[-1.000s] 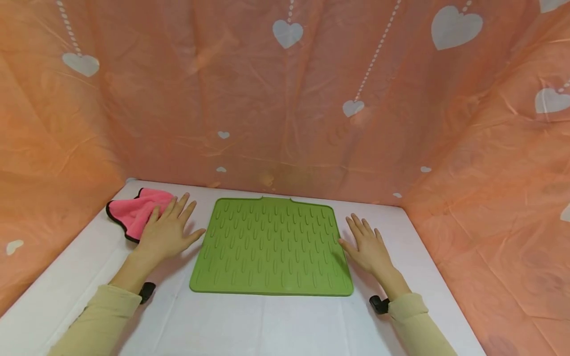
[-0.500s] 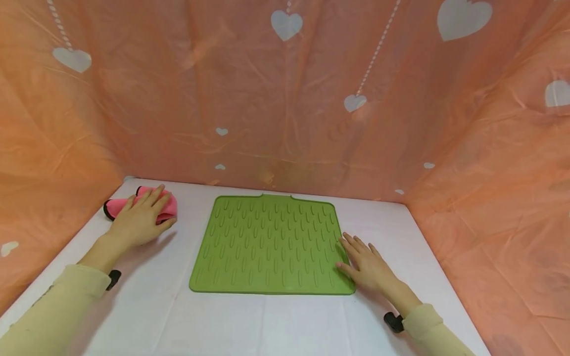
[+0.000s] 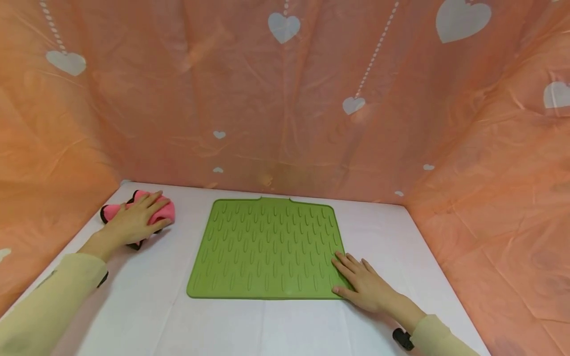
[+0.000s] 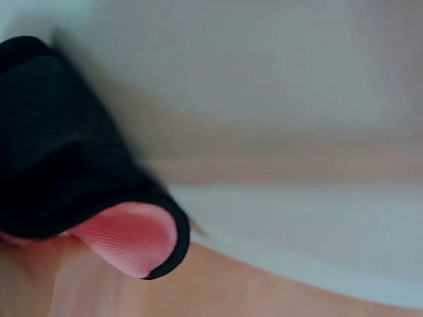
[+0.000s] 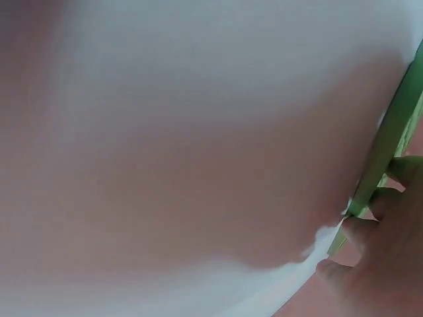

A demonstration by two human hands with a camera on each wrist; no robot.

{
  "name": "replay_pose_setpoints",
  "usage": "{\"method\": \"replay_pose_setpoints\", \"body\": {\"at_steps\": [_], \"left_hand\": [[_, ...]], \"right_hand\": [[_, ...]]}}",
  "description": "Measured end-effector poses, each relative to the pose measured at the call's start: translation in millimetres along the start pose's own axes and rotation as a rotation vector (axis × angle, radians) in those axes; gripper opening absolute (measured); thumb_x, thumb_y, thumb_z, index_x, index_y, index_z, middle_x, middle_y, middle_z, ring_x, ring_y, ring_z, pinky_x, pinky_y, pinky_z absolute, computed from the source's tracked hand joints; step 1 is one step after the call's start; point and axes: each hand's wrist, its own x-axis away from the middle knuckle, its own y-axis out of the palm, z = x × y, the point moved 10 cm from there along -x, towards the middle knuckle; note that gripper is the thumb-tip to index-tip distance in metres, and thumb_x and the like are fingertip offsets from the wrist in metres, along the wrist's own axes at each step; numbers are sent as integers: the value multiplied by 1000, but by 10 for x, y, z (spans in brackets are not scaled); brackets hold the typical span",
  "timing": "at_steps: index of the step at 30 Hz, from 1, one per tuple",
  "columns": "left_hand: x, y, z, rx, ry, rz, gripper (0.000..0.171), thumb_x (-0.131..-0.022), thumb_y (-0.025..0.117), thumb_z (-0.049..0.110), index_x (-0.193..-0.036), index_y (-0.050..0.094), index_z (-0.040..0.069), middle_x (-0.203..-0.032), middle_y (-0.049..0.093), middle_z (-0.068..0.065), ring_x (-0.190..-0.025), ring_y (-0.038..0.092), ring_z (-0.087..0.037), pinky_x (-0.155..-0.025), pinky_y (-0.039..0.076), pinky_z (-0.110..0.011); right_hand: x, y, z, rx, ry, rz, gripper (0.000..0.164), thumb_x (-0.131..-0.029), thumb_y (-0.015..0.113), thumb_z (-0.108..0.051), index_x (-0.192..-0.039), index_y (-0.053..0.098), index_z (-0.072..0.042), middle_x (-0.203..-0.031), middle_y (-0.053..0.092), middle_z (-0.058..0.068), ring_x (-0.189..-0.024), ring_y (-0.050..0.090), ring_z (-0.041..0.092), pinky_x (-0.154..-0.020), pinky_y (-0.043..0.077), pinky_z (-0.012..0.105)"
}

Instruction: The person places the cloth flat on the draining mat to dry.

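A pink cloth (image 3: 165, 212) with black edging lies bunched at the far left of the white table. My left hand (image 3: 131, 220) is over it and grips it, with pink folds showing between the thumb and fingers. The left wrist view shows a dark face of the cloth (image 4: 59, 139) and a pink folded corner. In the middle lies a green mat (image 3: 267, 247) with raised oval ridges and a tab at its far edge. My right hand (image 3: 367, 287) rests its outstretched fingers on the mat's near right corner, which it partly hides.
The white-covered table (image 3: 222, 326) carries the mat and the cloth. Orange sheeting (image 3: 289, 123) with pale hearts stands along the back and both sides. A small black device (image 3: 403, 339) is strapped at the right wrist.
My left hand has moved left onto the cloth, which is now gathered under it. My right hand has slid nearer along the mat's right edge to its near corner. The mat has stayed.
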Motion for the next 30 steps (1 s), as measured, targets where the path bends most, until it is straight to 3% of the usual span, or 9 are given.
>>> {"method": "replay_pose_setpoints", "body": {"at_steps": [7,18,24,30], "left_hand": [[-83,89,-27,60,32,0,62,-105,58,43,-150,49,1,-153,40,-33,-139,35,-57,-108,32,-76],[-145,127,-51,-2,-8,5,50,-109,50,42,-145,56,8,-136,48,-27,-128,38,-52,-89,40,-83],[-171,80,-23,-18,-4,70,42,-109,52,38,-131,66,5,-120,54,-21,-113,45,-45,-82,48,-69],[-153,-7,-5,16,-14,169,28,-107,57,27,-116,70,5,-108,55,-17,-102,49,-41,-77,49,-63]], "right_hand": [[16,-30,-48,-26,8,-26,77,-105,54,-53,-159,38,-1,-168,28,19,-153,26,47,-118,21,71],[27,-2,-34,-32,18,-38,77,-105,53,-54,-160,36,-2,-169,26,19,-154,24,46,-118,21,71],[26,14,-30,-35,19,-41,77,-106,52,-53,-161,35,-2,-169,25,18,-154,23,46,-118,21,71],[3,50,-17,-28,17,-40,78,-106,52,-54,-161,34,-3,-170,24,17,-155,22,44,-119,20,69]]}}
